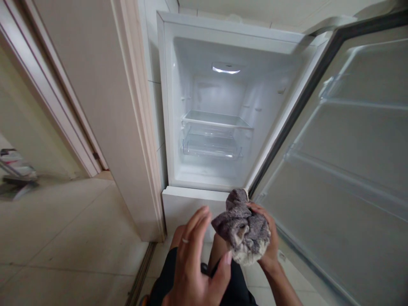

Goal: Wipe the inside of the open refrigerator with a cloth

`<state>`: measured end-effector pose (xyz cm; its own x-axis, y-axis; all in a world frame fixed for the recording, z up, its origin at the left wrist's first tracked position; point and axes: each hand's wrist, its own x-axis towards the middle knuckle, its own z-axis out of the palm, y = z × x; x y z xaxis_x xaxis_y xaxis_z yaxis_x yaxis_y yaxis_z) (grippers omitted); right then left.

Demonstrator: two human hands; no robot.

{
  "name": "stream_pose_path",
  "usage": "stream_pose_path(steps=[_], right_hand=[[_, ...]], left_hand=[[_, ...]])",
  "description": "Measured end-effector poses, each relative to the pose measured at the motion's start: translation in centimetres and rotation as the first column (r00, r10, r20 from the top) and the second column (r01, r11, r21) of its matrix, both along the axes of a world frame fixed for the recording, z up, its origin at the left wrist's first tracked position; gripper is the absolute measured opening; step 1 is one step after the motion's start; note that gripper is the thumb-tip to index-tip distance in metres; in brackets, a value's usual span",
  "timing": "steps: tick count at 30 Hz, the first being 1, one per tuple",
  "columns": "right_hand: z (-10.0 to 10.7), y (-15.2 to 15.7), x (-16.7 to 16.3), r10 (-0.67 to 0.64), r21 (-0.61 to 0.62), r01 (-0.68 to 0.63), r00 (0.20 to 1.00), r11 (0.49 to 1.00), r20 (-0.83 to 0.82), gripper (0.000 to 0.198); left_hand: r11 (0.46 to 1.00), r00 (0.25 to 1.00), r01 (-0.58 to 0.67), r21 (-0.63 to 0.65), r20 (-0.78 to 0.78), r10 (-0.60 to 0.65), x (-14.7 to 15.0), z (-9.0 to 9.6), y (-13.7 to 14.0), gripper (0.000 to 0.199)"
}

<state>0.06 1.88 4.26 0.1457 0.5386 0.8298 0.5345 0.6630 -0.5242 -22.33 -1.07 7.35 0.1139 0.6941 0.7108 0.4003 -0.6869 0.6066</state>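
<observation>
Your left hand (199,263): lower centre of the frame, nearest the lens, thumb and fingers apart, a ring on one finger; whether the thumb tip touches the cloth cannot be told.
Cloth (250,229): one, grey-brown with a pale edge, crumpled, just right of lower centre.
Your right hand (272,244): clamped on the cloth's right side.
Dark shorts (165,276): yours, bottom of the frame, behind the left hand.
Refrigerator (223,29): white, upper centre, standing open; lit lamp (226,68) at the top of its interior.
Glass shelf (216,119): mid-height inside, above a clear drawer (210,148).
Refrigerator door (357,140): swung wide, filling the right side, with clear racks (347,176).
Door frame (137,127): pale wood, left of the refrigerator.
Tiled floor (79,238): lower left.
Dark item (19,182): far left edge, blurred.
</observation>
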Motion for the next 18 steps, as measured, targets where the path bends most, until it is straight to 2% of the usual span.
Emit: stream_pose_path(steps=[1, 2, 4, 6, 7, 8, 9, 12, 14, 16, 18], right_hand=[[0.0, -0.2, -0.3, 0.013, -0.008, -0.014, 0.996, 1.0, -0.085, 0.04], [0.0, -0.4, -0.7, 0.019, -0.023, -0.023, 0.985, 0.999, -0.169, 0.035], [-0.2, -0.8, -2.0, 0.046, -0.066, -0.071, 0.947, 0.995, -0.319, 0.028], [-0.4, -1.0, -3.5, 0.085, -0.123, -0.146, 0.911, 0.982, -0.403, 0.024], [-0.6, -1.0, -4.1, 0.092, -0.164, -0.172, 0.909, 0.971, -0.406, 0.025], [-0.7, -1.1, -4.5, 0.096, -0.214, -0.186, 0.923, 0.959, -0.373, 0.029], [-0.8, -1.1, -4.8, 0.091, -0.266, -0.178, 0.947, 0.947, -0.308, 0.034], [-0.6, -0.9, -4.6, 0.06, -0.386, -0.066, 0.998, 0.92, -0.027, 0.06], [0.1, -0.7, -3.8, 0.148, -0.467, -0.088, 0.984, 0.88, 0.095, 0.089], [0.9, -0.3, -2.8, 0.316, -0.58, -0.211, 0.945, 0.786, 0.084, 0.117], [1.8, 0.3, -2.1, 0.403, -0.64, -0.311, 0.915, 0.703, -0.002, 0.131]], left_hand=[[0.988, 0.996, 0.059, -0.14, 0.075, -0.049, -0.2, -0.6, 0.2, 0.079], [0.951, 0.98, 0.151, -0.271, 0.166, -0.109, -0.1, -1.2, 0.5, 0.09], [0.805, 0.888, 0.4, -0.439, 0.403, -0.221, 0.7, -1.9, 0.9, 0.117], [0.64, 0.724, 0.624, -0.449, 0.64, -0.257, 2.0, -1.8, 1.1, 0.135], [0.586, 0.648, 0.691, -0.423, 0.722, -0.243, 2.6, -1.6, 1.2, 0.137], [0.56, 0.594, 0.726, -0.401, 0.775, -0.216, 3.2, -1.2, 1.3, 0.133], [0.557, 0.569, 0.731, -0.394, 0.802, -0.18, 3.7, -0.9, 1.4, 0.123], [0.56, 0.566, 0.684, -0.467, 0.824, -0.004, 4.3, -0.8, 2.4, 0.073], [0.523, 0.536, 0.669, -0.528, 0.831, 0.153, 4.3, -1.5, 3.6, 0.052], [0.52, 0.493, 0.638, -0.568, 0.82, 0.29, 4.0, -2.5, 4.8, 0.045], [0.549, 0.484, 0.584, -0.598, 0.8, 0.355, 3.7, -3.5, 5.7, 0.044]])
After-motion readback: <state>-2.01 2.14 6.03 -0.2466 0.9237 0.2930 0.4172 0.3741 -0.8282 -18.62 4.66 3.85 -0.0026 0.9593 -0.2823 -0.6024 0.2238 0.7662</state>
